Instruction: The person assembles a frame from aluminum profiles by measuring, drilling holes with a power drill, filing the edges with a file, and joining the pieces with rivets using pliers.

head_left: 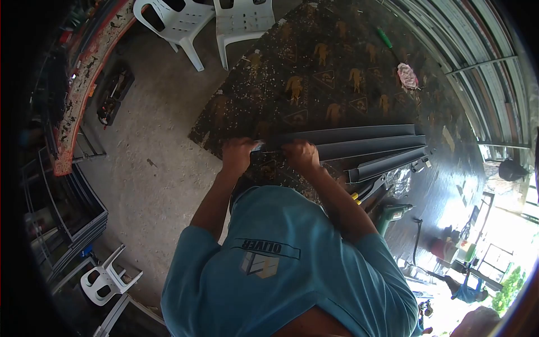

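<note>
My left hand [238,154] is closed around a small light-blue and silver item [257,146], too small to identify, near the table's left edge. My right hand [302,154] is curled a short way to its right, against the left part of the dark grey metal profiles [368,143]; its fingertips and whatever is in them are hidden. The long profiles lie side by side on the dark, printed table top [236,106]. A shorter dark profile [387,163] lies nearer my body, beyond my right forearm.
Yellow-handled pliers [365,192] and a green power drill [391,216] lie to the right. A green-handled tool [385,38] and a pinkish cloth bundle [407,77] are at the far side. White plastic chairs [244,25] stand behind the table; a black tool tray [116,92] sits on the floor.
</note>
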The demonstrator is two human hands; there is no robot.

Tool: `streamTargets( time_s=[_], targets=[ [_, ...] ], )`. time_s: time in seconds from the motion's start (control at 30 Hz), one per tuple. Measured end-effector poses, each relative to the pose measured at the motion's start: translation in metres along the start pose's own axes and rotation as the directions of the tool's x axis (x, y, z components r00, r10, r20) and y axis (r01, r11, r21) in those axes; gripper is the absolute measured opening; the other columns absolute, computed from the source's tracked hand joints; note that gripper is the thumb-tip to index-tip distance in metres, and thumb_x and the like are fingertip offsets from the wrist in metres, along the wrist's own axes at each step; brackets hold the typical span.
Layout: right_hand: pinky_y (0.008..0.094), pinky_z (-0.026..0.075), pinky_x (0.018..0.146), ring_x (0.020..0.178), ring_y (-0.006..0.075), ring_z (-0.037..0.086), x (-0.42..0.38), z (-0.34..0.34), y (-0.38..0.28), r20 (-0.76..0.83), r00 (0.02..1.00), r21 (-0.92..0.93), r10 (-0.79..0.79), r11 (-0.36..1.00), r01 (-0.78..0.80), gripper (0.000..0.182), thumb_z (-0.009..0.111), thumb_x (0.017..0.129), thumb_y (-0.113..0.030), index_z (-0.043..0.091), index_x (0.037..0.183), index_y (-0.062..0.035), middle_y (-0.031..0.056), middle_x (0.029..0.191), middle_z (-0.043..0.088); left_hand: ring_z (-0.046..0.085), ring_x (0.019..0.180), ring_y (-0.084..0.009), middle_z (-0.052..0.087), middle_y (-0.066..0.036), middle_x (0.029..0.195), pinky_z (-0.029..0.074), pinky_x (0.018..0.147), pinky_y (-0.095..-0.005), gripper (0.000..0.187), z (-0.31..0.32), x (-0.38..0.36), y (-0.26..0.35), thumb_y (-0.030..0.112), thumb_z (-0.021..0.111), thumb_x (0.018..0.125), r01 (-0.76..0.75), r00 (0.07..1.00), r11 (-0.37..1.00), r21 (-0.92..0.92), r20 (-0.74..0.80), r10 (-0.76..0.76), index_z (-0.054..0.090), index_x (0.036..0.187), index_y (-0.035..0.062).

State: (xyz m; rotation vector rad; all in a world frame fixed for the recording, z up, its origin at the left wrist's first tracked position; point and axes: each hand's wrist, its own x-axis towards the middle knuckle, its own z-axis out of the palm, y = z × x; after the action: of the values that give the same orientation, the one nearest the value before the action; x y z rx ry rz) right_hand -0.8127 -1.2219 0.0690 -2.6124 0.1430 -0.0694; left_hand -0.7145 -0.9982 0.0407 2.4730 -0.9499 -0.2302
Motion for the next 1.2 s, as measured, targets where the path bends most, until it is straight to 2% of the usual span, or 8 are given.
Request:
streamTargets(
  time_s=[0.3, 0.4, 0.47, 0.67, 0.73, 0.93, 1.07, 1.2],
  targets=[
    [0.0388, 0.053, 0.085, 0.097, 0.0308, 0.068, -0.005, -0.027, -0.024, 0.168, 0.970, 0.464, 0.174, 0.854, -0.234, 0.044, 0.072, 0.080, -0.015, 0.058, 0.120, -0.0038, 0.0188, 0.106, 0.068, 0.066, 0.091, -0.0274, 0.068, -0.009, 0.100, 0.052, 0.077, -0.0403, 0.018, -0.009, -0.003, 0.031, 0.010, 0.066, 0.085, 0.043, 0.973, 0.919, -0.393, -0.192, -0.128, 0.070, 0.102, 0.0079],
    [0.0334, 0.053, 0.085, 0.100, 0.0227, 0.067, -0.011, -0.025, -0.025, 0.294, 0.949, 0.752, 0.118, 0.584, -0.305, 0.037, 0.066, 0.086, -0.006, 0.054, 0.121, -0.0006, 0.0159, 0.108, 0.068, 0.067, 0.095, -0.0245, 0.067, -0.009, 0.107, 0.056, 0.080, -0.0350, 0.026, -0.006, -0.007, 0.043, 0.014, 0.064, 0.092, 0.424, 0.905, 0.418, -0.804, 0.389, -0.171, 0.063, 0.115, 0.0031],
    [0.0307, 0.053, 0.085, 0.101, 0.0186, 0.065, -0.015, -0.020, -0.018, 0.332, 0.941, 0.891, 0.064, 0.306, -0.335, 0.032, 0.063, 0.090, -0.001, 0.054, 0.120, 0.0006, 0.0138, 0.110, 0.068, 0.067, 0.096, -0.0200, 0.066, -0.007, 0.110, 0.057, 0.082, -0.0328, 0.033, -0.030, -0.008, 0.063, 0.018, 0.063, 0.094, 0.578, 0.787, -0.340, -0.742, 0.617, -0.007, 0.057, 0.123, 0.0031],
    [0.0299, 0.054, 0.086, 0.102, 0.0168, 0.064, -0.023, -0.032, -0.018, 0.292, 0.955, 0.956, -0.054, 0.014, -0.292, 0.031, 0.062, 0.091, -0.001, 0.056, 0.121, -0.0002, 0.0117, 0.112, 0.067, 0.068, 0.093, -0.0192, 0.066, -0.010, 0.108, 0.059, 0.078, -0.0312, 0.035, -0.029, -0.012, 0.058, 0.012, 0.067, 0.090, 0.637, 0.760, -0.241, -0.732, 0.649, 0.035, 0.055, 0.122, 0.0031],
    [0.0309, 0.055, 0.083, 0.100, 0.0167, 0.066, -0.020, -0.047, -0.024, 0.124, 0.982, 0.683, 0.145, 0.705, -0.190, 0.033, 0.068, 0.087, -0.006, 0.061, 0.119, -0.0007, 0.0109, 0.111, 0.068, 0.068, 0.091, -0.0193, 0.067, -0.011, 0.105, 0.059, 0.078, -0.0307, 0.034, -0.016, -0.008, 0.053, 0.012, 0.069, 0.088, 0.612, 0.768, -0.167, -0.773, 0.631, -0.110, 0.056, 0.118, 0.0019],
    [0.0304, 0.055, 0.081, 0.095, 0.0160, 0.067, -0.082, -0.070, 0.032, -0.058, 0.868, 0.656, 0.492, 0.674, -0.339, 0.030, 0.070, 0.085, -0.006, 0.065, 0.114, -0.0011, 0.0099, 0.102, 0.070, 0.069, 0.082, -0.0225, 0.068, -0.013, 0.086, 0.056, 0.071, -0.0338, 0.025, 0.016, 0.006, 0.030, 0.017, 0.074, 0.080, 0.582, 0.710, 0.447, -0.680, 0.157, -0.686, 0.062, 0.093, -0.0001],
    [0.0286, 0.052, 0.082, 0.092, 0.0152, 0.066, -0.156, -0.114, 0.079, -0.350, 0.684, 0.471, 0.640, 0.751, -0.462, 0.026, 0.066, 0.087, -0.004, 0.067, 0.112, -0.0007, 0.0094, 0.100, 0.070, 0.068, 0.074, -0.0326, 0.067, -0.015, 0.078, 0.052, 0.068, -0.0433, 0.021, 0.021, 0.007, 0.042, 0.021, 0.075, 0.076, 0.477, 0.797, 0.813, -0.334, -0.226, -0.561, 0.065, 0.080, 0.0028],
    [0.0293, 0.052, 0.081, 0.089, 0.0165, 0.065, -0.266, -0.125, 0.150, -0.552, 0.417, 0.449, 0.722, 0.679, -0.581, 0.022, 0.063, 0.088, -0.005, 0.068, 0.108, 0.0014, 0.0089, 0.097, 0.070, 0.068, 0.072, -0.0333, 0.066, -0.014, 0.075, 0.052, 0.068, -0.0431, 0.020, 0.023, 0.012, 0.054, 0.021, 0.073, 0.075, 0.492, 0.777, 0.814, -0.308, -0.267, -0.571, 0.064, 0.079, 0.0040]
  ],
)
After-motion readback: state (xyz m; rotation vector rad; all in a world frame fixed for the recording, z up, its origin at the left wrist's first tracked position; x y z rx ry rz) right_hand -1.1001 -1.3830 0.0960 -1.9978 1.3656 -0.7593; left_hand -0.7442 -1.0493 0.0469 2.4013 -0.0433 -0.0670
